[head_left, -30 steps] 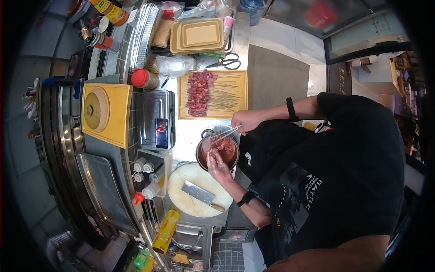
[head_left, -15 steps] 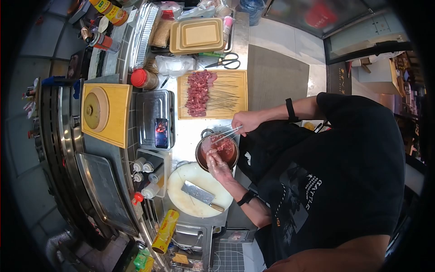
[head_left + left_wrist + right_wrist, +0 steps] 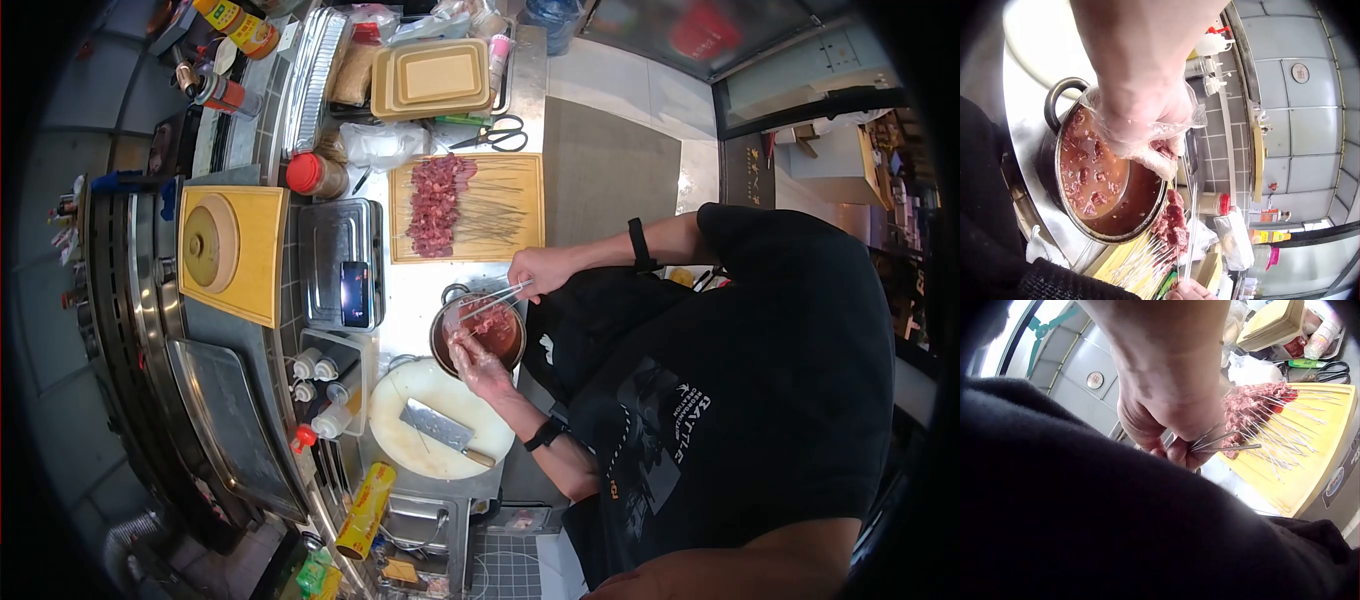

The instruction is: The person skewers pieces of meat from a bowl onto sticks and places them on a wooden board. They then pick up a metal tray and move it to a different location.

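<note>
My left hand (image 3: pixel 482 368), in a clear plastic glove, is over the metal pot (image 3: pixel 1116 239). Its thumb and fingers pinch a piece of raw meat (image 3: pixel 1163 147) beside the tips of thin skewers. My bare right hand (image 3: pixel 540 271) holds several metal skewers (image 3: pixel 497 298) by their near ends, slanting across the pot. The right wrist view shows these skewers (image 3: pixel 1225 447) sticking out of the fist. Cut meat (image 3: pixel 1084 175) lies in reddish liquid in the pot. Behind the pot, meat skewers (image 3: pixel 436 205) lie in a row on a yellow board (image 3: pixel 500 257).
Left of the pot, a round white chopping board (image 3: pixel 395 425) bears a cleaver (image 3: pixel 437 425). A phone (image 3: pixel 355 295) lies on a metal lidded box (image 3: pixel 330 222) across the counter. Black-handled scissors (image 3: pixel 505 134), a red-capped jar (image 3: pixel 315 175) and stacked trays (image 3: pixel 445 78) stand past the yellow board.
My left fingers have drawn together from a more spread pose, near the skewer tips. My right hand keeps its hold on the skewers, almost in the same place.
</note>
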Available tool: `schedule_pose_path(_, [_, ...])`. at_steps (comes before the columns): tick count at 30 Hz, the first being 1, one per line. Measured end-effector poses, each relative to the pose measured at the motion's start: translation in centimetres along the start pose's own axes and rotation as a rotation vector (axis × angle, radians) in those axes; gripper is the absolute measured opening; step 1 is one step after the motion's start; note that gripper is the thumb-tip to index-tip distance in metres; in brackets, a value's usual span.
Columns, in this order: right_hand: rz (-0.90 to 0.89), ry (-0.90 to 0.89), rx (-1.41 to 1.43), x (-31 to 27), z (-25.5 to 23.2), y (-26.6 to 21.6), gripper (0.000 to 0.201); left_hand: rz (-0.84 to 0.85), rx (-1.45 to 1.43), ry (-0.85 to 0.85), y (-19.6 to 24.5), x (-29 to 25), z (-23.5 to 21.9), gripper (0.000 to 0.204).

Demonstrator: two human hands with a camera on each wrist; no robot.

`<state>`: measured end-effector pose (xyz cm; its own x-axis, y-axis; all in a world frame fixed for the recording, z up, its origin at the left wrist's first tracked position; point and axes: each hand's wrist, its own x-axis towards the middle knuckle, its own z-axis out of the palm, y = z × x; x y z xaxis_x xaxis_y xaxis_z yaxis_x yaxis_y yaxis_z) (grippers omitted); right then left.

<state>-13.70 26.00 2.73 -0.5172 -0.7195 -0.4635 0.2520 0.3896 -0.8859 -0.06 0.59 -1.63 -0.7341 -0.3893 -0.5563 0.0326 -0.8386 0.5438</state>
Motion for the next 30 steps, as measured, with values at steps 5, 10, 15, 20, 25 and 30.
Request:
schedule_pose_path(5, [-0.023, 0.020, -0.019, 0.0, 0.2, -0.1, 0.010, 0.000, 0.003, 0.043, -0.2, 0.0, -0.1, 0.030])
schedule_pose_path(10, [-0.005, 0.025, -0.018, -0.4, 0.1, -0.7, 0.009, -0.036, -0.027, 0.075, -0.3, 0.1, -0.1, 0.030])
schedule_pose_path(15, [-0.012, 0.044, -0.021, -0.5, 0.2, -1.0, 0.009, -0.092, -0.140, 0.156, -0.4, 0.4, 0.1, 0.032])
schedule_pose_path(20, [-0.009, 0.042, 0.002, -0.4, 0.4, -0.7, 0.010, -0.133, -0.222, 0.218, -0.1, -0.4, 1.9, 0.034])
schedule_pose_path(25, [-0.038, 0.041, 0.011, -0.3, 0.5, -0.3, 0.011, -0.074, -0.169, 0.225, -0.4, -0.3, 1.8, 0.033])
schedule_pose_path(30, [-0.063, 0.042, 0.043, -0.3, 0.6, 0.2, 0.011, -0.079, -0.166, 0.219, -0.1, -0.4, 2.1, 0.025])
